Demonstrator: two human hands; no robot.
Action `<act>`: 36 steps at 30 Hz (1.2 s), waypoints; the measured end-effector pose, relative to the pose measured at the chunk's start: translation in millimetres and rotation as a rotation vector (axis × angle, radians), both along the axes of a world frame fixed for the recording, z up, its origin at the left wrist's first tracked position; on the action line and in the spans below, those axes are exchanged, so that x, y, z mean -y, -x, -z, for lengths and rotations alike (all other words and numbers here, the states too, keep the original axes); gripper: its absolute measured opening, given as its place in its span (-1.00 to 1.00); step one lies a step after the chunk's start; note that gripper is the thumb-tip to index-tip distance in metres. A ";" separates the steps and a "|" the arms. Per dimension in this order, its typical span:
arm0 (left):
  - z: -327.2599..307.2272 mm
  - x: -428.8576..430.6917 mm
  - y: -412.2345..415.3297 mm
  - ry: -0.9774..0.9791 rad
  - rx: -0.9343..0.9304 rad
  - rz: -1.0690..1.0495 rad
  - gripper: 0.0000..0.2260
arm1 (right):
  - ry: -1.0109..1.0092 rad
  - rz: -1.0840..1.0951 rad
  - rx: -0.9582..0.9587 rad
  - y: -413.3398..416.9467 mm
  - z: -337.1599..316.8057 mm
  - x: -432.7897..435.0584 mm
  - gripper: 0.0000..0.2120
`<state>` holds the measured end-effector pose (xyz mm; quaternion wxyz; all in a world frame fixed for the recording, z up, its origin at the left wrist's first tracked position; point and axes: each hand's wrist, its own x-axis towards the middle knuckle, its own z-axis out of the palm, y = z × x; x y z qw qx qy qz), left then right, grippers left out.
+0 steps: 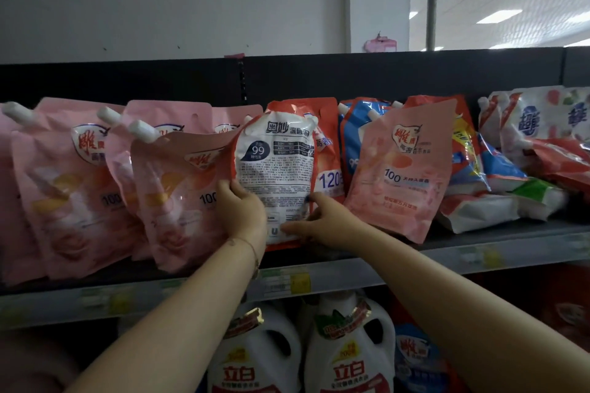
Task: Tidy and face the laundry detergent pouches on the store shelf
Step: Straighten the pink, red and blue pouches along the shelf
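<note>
Both grips are clamped on the same thing here. Our left grip (242, 210) curls round the left edge of the orange-and-white pouch (277, 162), and our right grip (322, 223) pinches its lower right corner. The pouch stands upright on the shelf (351, 271) between the two grips, with its small-print back panel facing us. Just left of the left grip, a spouted pink pouch (178, 201) leans against it. Right of the right grip, a tilted pink pouch (399, 175) faces front. Farther right, a heap of mixed pouches (510, 188) lies flat. Below our grips, white jugs (348, 357) stand on the lower shelf.
</note>
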<state>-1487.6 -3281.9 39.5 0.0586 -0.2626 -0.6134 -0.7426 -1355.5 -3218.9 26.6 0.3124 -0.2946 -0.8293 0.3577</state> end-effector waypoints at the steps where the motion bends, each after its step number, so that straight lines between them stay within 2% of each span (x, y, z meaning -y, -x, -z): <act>1: 3.3 4.2 -0.1 -0.006 -0.015 -0.015 -0.82 | -0.055 0.011 0.016 6.5 0.1 3.5 -0.38; 4: 16.5 13.0 5.8 -0.059 -0.096 -0.043 -0.87 | -0.123 -0.039 0.038 25.0 4.4 5.6 -0.23; 9: 20.7 29.5 10.2 -0.125 -0.306 -0.024 -0.92 | -0.133 -0.106 0.102 34.3 1.7 2.5 -0.22; 12: 17.3 38.7 6.0 -0.110 -0.469 -0.024 -0.87 | -0.145 -0.107 0.119 29.9 -0.1 4.9 -0.31; 16: 20.5 51.4 -1.8 0.021 -0.875 -0.036 -0.83 | -0.161 -0.097 0.121 15.2 0.6 7.4 -0.39; 19: 19.8 53.4 -14.2 0.138 -0.994 0.086 -0.82 | -0.146 -0.032 0.152 1.3 -2.4 4.8 -0.57; 22: 17.4 45.6 -26.9 0.253 -0.991 0.239 -0.90 | -0.223 0.142 0.227 -11.9 -7.5 -5.1 -0.57; 25: 12.3 28.0 -36.6 0.411 -0.910 0.349 -0.96 | -0.233 0.246 0.209 -20.2 -10.5 -12.9 -0.57; 28: 5.8 7.7 -48.8 0.532 -0.729 0.414 -0.79 | -0.266 0.282 0.216 -20.6 -8.9 -15.5 -0.52; 31: 3.5 -10.9 -56.3 0.638 -0.536 0.479 -0.64 | -0.289 0.210 0.275 -17.7 -7.2 -13.4 -0.46; 34: 4.8 -28.8 -58.1 0.637 -0.468 0.468 -0.68 | -0.393 0.148 0.381 -19.9 -11.1 -10.9 -0.57; 36: 4.3 -38.4 -57.7 0.573 -0.451 0.445 -0.73 | -0.447 0.189 0.359 -24.6 -16.2 -14.1 -0.71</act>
